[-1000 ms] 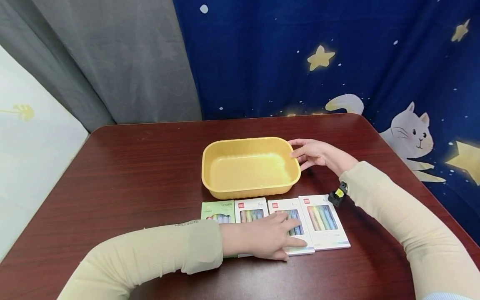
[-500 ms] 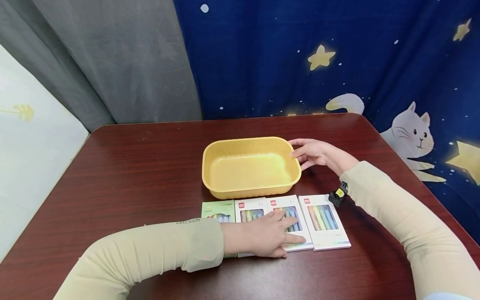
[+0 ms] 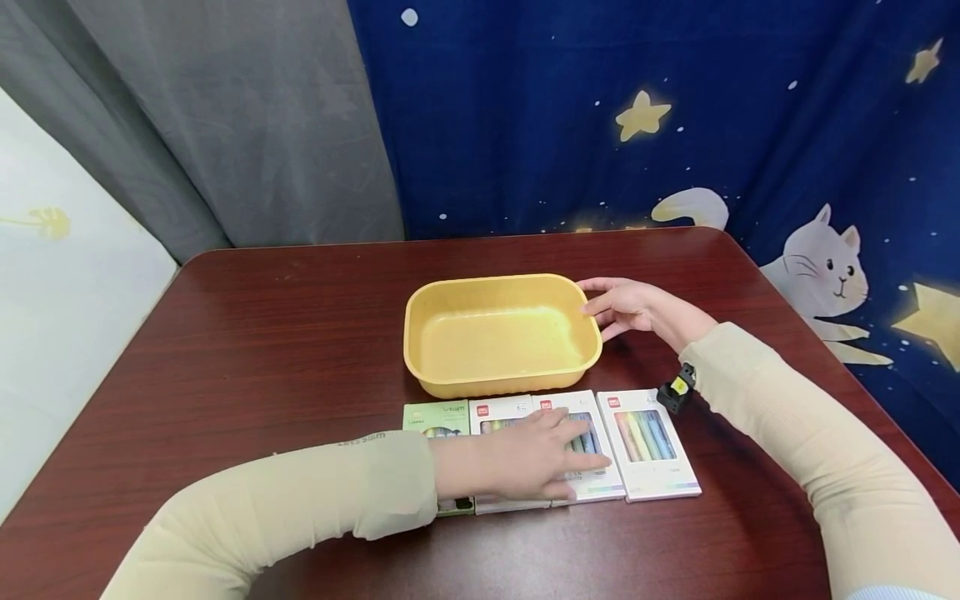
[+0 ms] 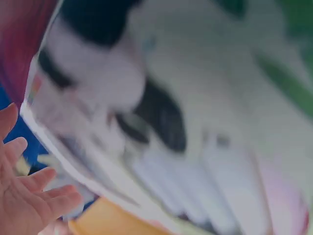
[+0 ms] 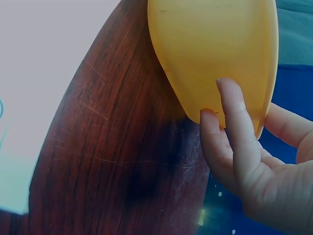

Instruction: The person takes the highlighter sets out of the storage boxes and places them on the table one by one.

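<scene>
My left hand [image 3: 521,458], fingers spread and fairly straight, lies over a white crayon box [image 3: 611,479], third in a row of boxes. To its left are another white crayon box [image 3: 501,408], partly under the hand, and a green box [image 3: 435,412], mostly hidden by my forearm. A white crayon box [image 3: 651,437] lies at the right end, beside the touched one. My right hand [image 3: 626,306] holds the right end of a yellow plastic basin [image 3: 502,387], fingers curved round its end wall [image 5: 210,54]. A blurred panda-printed box face [image 4: 161,98] fills the left wrist view.
A dark red wooden table [image 3: 300,333] carries everything. The basin, with nothing in it, stands just behind the box row. A grey curtain [image 3: 255,125] and a blue starry curtain [image 3: 525,108] hang beyond the back edge. A small black camera [image 3: 677,387] sits on my right wrist.
The third box has shifted slightly left and away from me, against the second box. My left hand has slid a little left. The right hand and basin stay in place.
</scene>
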`<state>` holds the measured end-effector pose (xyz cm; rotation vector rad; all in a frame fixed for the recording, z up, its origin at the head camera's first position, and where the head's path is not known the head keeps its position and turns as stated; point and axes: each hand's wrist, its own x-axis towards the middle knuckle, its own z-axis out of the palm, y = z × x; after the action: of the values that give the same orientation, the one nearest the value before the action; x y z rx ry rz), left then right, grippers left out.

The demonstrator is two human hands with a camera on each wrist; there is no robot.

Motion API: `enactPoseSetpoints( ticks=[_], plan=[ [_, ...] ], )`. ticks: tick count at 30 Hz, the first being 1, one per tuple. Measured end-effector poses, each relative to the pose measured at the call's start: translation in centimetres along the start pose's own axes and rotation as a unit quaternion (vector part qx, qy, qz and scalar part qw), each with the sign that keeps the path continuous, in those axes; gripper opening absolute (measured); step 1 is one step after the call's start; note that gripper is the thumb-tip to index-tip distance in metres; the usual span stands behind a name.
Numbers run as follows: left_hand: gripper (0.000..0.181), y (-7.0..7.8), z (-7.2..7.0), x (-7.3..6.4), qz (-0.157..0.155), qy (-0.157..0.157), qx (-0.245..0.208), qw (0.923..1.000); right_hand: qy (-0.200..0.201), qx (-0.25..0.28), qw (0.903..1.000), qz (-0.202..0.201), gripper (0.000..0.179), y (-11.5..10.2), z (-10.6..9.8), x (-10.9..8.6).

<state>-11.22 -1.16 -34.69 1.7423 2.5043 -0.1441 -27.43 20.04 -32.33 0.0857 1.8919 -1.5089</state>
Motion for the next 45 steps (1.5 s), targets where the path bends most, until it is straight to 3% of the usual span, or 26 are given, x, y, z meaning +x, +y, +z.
enactPoseSetpoints(
  ticks=[4, 6, 11, 17, 21, 27, 31, 33, 35, 38, 41, 45],
  plan=[
    [0.049, -1.4, -1.6, -1.0, -0.022, 0.075, -0.009, 0.9969, -0.002, -0.008, 1.0, -0.003, 0.062, -0.1, 0.0, 0.1],
    [0.048, -2.3, -2.5, -1.7, -0.057, 0.104, -0.039, 0.9921, -0.002, -0.009, 1.0, -0.003, 0.062, -0.2, 0.0, 0.1],
    [0.05, -5.5, -3.3, -4.1, -0.164, 0.133, -0.081, 0.9741, -0.004, 0.0, 1.0, 0.0, 0.064, -0.2, 0.0, 0.0],
    [0.06, -10.1, -1.5, -7.2, -0.246, 0.154, -0.03, 0.9565, -0.001, 0.0, 1.0, 0.0, 0.063, -0.2, 0.0, 0.0],
    [0.07, -12.3, -0.3, -9.0, -0.29, 0.156, -0.022, 0.9439, 0.0, 0.001, 1.0, 0.0, 0.063, -0.1, 0.1, 0.1],
    [0.075, -13.7, 1.2, -10.9, -0.334, 0.133, -0.088, 0.9289, 0.006, -0.018, 0.9998, -0.007, 0.061, 0.0, 0.1, 0.1],
    [0.074, -14.0, 1.9, -11.2, -0.344, 0.131, -0.116, 0.9225, 0.03, -0.097, 0.9936, -0.049, 0.062, 0.2, 0.1, -0.4],
    [0.073, -14.0, 2.1, -11.1, -0.344, 0.132, -0.119, 0.9221, 0.055, -0.17, 0.9806, -0.081, 0.061, 0.5, 0.1, -1.0],
    [0.072, -14.0, 2.2, -11.1, -0.343, 0.131, -0.121, 0.9221, 0.085, -0.256, 0.956, -0.115, 0.059, 0.9, 0.1, -1.9],
    [0.071, -13.9, 2.2, -11.0, -0.347, 0.127, -0.127, 0.9205, 0.119, -0.389, 0.897, -0.174, 0.054, 2.0, 0.1, -3.6],
    [0.071, -13.8, 2.3, -11.1, -0.354, 0.122, -0.133, 0.9179, 0.13, -0.475, 0.8372, -0.238, 0.049, 3.5, 0.1, -5.2],
    [0.071, -13.8, 2.4, -11.0, -0.357, 0.119, -0.141, 0.9157, 0.115, -0.537, 0.7797, -0.301, 0.048, 5.7, 0.3, -7.2]
  ],
)
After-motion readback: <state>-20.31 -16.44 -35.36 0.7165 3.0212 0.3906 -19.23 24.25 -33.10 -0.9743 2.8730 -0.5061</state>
